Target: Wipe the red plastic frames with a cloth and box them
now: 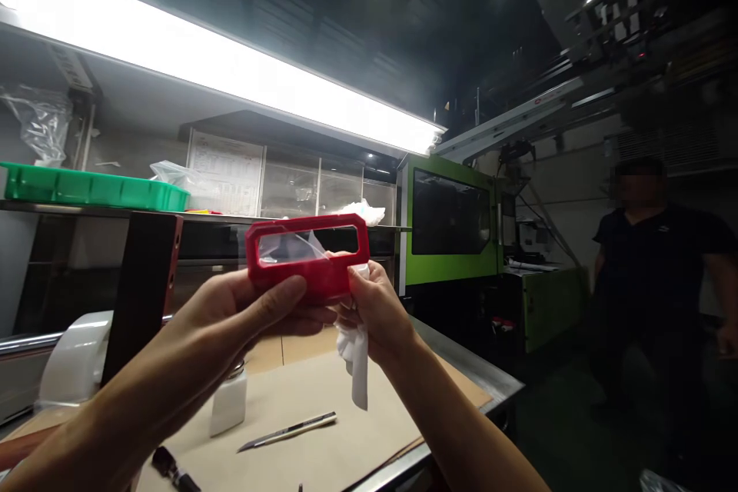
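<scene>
Held up in front of me is a red plastic frame (308, 280) with a long window-like opening. My left hand (265, 307) grips its lower left, the thumb lying across the front face. At its lower right corner, my right hand (372, 304) pinches the frame together with a white cloth (353, 361) that hangs down below. Clear film shows through and beside the opening; whether it is joined to the frame I cannot tell. Beneath my hands, a utility knife (288, 430) lies on the brown-covered table (311, 469), near a white bottle (229, 403).
A dark-handled tool (173, 469) lies at the table's near left, with a roll of film (74, 361) farther left. The shelf holds a green tray (95, 186). A green machine (450, 223) stands behind, and another person (651, 261) stands at the right.
</scene>
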The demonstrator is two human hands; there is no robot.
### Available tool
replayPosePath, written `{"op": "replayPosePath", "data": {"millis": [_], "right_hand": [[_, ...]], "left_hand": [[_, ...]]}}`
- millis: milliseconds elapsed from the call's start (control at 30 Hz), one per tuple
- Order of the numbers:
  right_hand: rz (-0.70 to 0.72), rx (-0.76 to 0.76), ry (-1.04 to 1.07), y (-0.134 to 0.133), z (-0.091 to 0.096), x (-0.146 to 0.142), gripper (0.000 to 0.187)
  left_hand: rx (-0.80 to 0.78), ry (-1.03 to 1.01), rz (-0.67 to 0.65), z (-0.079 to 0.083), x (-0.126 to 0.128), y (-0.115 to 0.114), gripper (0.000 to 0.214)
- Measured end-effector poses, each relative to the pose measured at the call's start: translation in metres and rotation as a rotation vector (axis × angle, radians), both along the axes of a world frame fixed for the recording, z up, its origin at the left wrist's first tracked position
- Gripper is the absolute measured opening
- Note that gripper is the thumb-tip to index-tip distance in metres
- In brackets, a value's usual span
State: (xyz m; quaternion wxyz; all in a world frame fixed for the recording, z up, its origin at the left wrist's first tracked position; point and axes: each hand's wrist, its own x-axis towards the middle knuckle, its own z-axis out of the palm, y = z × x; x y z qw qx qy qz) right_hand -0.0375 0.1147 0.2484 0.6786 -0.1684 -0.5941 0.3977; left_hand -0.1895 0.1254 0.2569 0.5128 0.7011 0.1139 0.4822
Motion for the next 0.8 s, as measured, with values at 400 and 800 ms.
{"op": "replayPosePath", "data": {"millis": [400,800], "right_hand": [[-0.252,0.235,-0.052,-0.017,0.054,-0.01,0.02],[-0.279,0.265,-0.084,-0.02,0.066,-0.013,0.02]], "left_hand": [[0.233,0.004,0.06,0.06,-0.01,-0.022,0.033],[0.349,0.011,0.104,0.064,-0.019,-0.02,0.041]]}}
